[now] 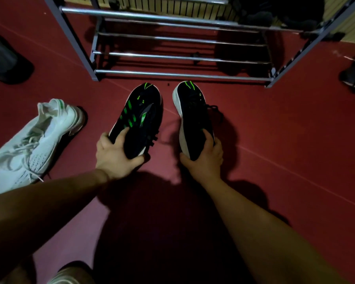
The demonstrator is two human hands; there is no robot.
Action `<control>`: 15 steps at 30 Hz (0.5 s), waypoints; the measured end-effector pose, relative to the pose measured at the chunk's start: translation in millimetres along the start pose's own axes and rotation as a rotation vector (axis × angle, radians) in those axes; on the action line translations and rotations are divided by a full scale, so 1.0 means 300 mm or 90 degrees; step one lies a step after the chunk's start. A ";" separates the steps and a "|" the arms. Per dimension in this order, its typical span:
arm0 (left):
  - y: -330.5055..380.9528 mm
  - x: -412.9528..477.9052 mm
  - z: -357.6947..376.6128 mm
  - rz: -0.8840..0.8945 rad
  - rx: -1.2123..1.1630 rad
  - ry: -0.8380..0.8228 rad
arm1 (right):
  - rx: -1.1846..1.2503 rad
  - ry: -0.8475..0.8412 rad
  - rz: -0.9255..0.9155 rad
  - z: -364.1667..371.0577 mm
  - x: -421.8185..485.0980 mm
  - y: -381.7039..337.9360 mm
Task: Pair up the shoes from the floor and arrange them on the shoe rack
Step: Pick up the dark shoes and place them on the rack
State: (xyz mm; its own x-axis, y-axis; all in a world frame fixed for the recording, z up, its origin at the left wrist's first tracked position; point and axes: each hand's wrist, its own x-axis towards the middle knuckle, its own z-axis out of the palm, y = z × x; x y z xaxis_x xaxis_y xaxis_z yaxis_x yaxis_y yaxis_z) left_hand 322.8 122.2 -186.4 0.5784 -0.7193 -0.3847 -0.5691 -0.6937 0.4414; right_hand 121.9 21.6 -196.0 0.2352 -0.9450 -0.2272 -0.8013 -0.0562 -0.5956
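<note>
Black pair held by the heels, just short of the shoe rack (182, 73)

My left hand (115, 152) grips the heel of the left black shoe (141, 111), its green stripes up. My right hand (205, 158) grips the heel of the right black shoe (193, 111), its white sole turned inward. The toes point at the rack's lowest rail. A white shoe (35, 144) lies on the red floor (275, 130) to my left.

The left black shoe (143, 124) and the right black shoe (193, 117), both green-striped with white soles, point toes toward the metal shoe rack (182, 74). A white shoe (35, 144) lies to their left.
</note>
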 end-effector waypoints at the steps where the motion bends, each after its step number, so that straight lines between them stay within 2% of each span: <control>1: 0.006 -0.017 -0.006 -0.003 -0.025 -0.004 | 0.030 0.008 -0.002 -0.009 -0.004 0.000; 7: 0.035 -0.099 -0.023 0.007 -0.130 0.035 | 0.127 0.036 -0.047 -0.057 -0.063 -0.006; 15: 0.104 -0.132 -0.094 0.082 -0.234 0.141 | 0.138 0.094 -0.130 -0.132 -0.098 -0.060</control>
State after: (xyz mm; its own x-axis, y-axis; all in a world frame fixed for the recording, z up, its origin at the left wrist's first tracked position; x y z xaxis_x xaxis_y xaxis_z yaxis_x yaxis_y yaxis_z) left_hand 298.5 130.1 -134.5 0.6506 -0.7458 -0.1428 -0.4219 -0.5114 0.7486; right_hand 107.6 37.7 -148.0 0.2830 -0.9589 0.0185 -0.6070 -0.1941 -0.7706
